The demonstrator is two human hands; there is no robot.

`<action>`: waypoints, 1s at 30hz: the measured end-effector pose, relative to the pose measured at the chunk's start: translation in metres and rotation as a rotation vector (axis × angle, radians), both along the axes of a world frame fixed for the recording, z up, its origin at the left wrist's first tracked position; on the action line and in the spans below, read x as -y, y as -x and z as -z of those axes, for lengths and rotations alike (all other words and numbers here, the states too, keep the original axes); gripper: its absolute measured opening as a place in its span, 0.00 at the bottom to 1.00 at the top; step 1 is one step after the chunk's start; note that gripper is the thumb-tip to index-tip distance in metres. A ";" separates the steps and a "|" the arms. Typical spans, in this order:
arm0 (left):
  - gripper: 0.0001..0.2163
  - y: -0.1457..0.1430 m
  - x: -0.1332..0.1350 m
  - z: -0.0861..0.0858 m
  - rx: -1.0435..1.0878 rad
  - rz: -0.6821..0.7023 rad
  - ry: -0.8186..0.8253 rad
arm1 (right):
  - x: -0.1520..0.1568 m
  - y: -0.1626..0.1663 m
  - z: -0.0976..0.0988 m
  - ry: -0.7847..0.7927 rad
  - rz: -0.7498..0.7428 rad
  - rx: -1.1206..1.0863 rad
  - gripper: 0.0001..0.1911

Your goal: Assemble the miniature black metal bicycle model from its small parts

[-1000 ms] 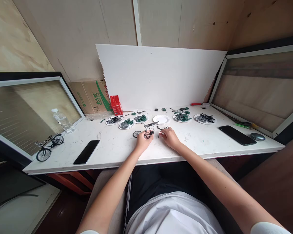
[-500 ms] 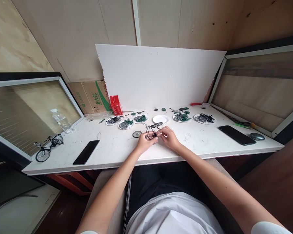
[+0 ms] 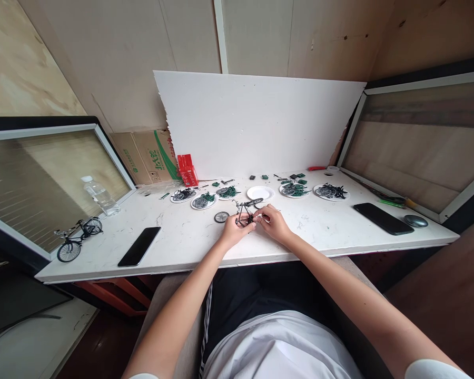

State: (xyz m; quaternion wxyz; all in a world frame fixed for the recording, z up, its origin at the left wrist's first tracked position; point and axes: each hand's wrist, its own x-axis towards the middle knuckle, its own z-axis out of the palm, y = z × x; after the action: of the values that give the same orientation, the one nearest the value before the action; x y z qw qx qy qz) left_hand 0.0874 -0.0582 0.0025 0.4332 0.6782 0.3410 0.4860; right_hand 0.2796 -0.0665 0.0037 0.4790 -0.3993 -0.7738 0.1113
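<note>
My left hand (image 3: pixel 237 230) is closed around the lower frame of a small black model bicycle (image 3: pixel 242 210), held tilted just over the white table. One wheel sits on the bicycle, at its upper right. At the bicycle's middle, the fingertips of my right hand (image 3: pixel 272 220) are pinched together; whatever lies between them is too small to make out. A loose spoked wheel (image 3: pixel 221 217) lies on the table just left of my left hand. A white paper plate (image 3: pixel 260 193) stands right behind the bicycle.
Plates of black and green parts (image 3: pixel 204 200) line the back. A finished-looking model bicycle (image 3: pixel 79 238) and a phone (image 3: pixel 139 246) are at left, by a plastic bottle (image 3: pixel 100 195). Another phone (image 3: pixel 383 218) and a grey mouse-like object (image 3: pixel 415 221) lie at right.
Almost nothing differs. The fingers of my right hand have shifted very slightly at the bicycle's middle; my left hand keeps its hold.
</note>
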 end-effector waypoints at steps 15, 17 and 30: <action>0.16 0.000 0.007 -0.007 0.002 0.021 0.017 | -0.001 -0.002 0.000 0.031 0.058 0.022 0.09; 0.16 0.000 0.006 -0.006 0.009 0.028 0.027 | -0.002 -0.002 0.001 0.038 0.055 0.021 0.09; 0.19 0.000 0.001 0.001 -0.030 -0.041 -0.008 | -0.006 -0.002 0.006 0.015 0.036 -0.032 0.08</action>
State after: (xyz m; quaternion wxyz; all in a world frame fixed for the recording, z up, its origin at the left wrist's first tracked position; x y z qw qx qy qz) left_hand 0.0877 -0.0589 0.0015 0.4150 0.6801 0.3594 0.4859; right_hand 0.2815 -0.0600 -0.0028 0.4900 -0.4149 -0.7580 0.1148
